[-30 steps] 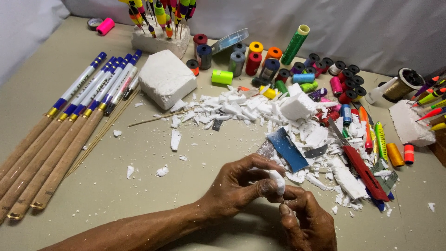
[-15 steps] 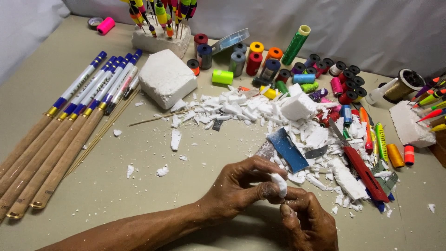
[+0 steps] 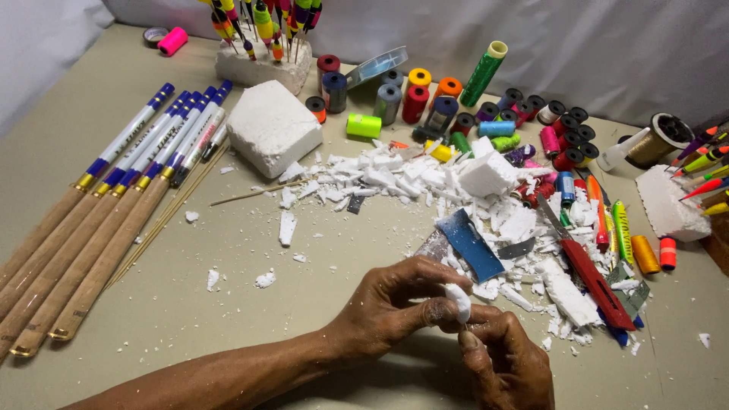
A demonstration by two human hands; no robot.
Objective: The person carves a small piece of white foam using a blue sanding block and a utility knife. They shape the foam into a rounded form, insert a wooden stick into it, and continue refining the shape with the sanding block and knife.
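Pinching a small white foam piece [image 3: 458, 301] between them, both hands worked close to the near edge of the table [image 3: 228, 304]. The left hand [image 3: 395, 307] had its thumb and fingers closed on the lower part of the piece; the right hand [image 3: 505, 357] gripped it from the near side, fingertips closed against it. The piece stood roughly upright, lifted just off the surface.

Just beyond the hands lay a blue strip [image 3: 472, 244] and a heap of white foam scraps [image 3: 425, 178] spreading toward the right edge. A red-handled knife [image 3: 592, 277] lay among the scraps to the right of the hands. A large white foam block [image 3: 272, 127] sat farther back, toward the far left of the heap. Thread spools [image 3: 425, 99] in many colours were gathered along the far edge. Cork-handled rods [image 3: 91, 220] lay side by side along the left edge, with thin wooden sticks [image 3: 175, 216] just beside them. A foam base stuck with bright floats [image 3: 266, 45] stood at the far edge, left of the spools.
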